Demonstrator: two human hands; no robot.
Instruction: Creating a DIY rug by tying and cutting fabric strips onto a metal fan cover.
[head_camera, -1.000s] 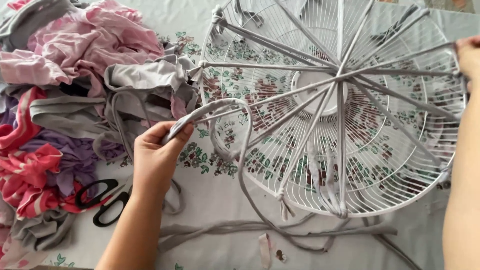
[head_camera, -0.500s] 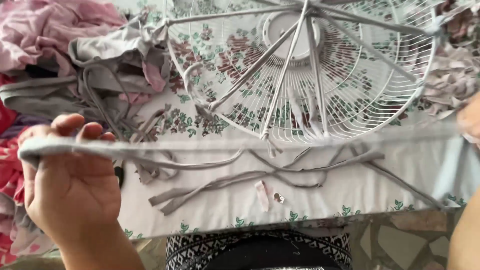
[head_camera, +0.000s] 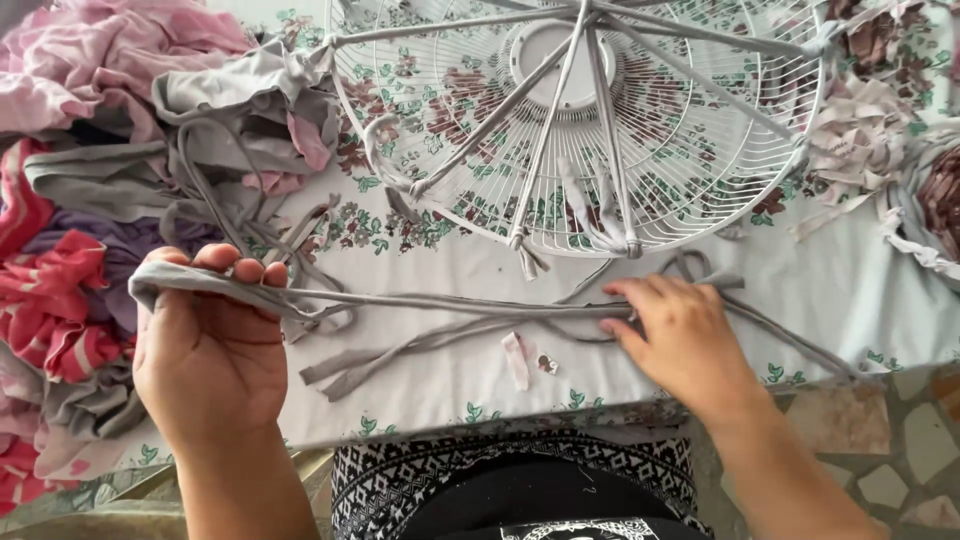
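My left hand (head_camera: 205, 345) is raised palm up at the left and grips one end of a long grey fabric strip (head_camera: 450, 303). The strip runs taut across to my right hand (head_camera: 680, 335), which pinches it just above the table. Beyond the hands lies a round white wire fan guard (head_camera: 600, 120) with grey strips tied across it like spokes. More loose grey strips (head_camera: 400, 350) trail over the floral tablecloth (head_camera: 450, 395) under the stretched one.
A heap of pink, red, purple and grey fabric (head_camera: 90, 170) fills the left side. Pale fabric scraps (head_camera: 865, 140) and a braided piece (head_camera: 935, 205) lie at the right. The table's near edge meets a stone-chip floor (head_camera: 900, 450).
The view dropped toward the table's near edge. My left hand stays up with the strip end. My right hand came in from the far right and now pinches the strip near the middle.
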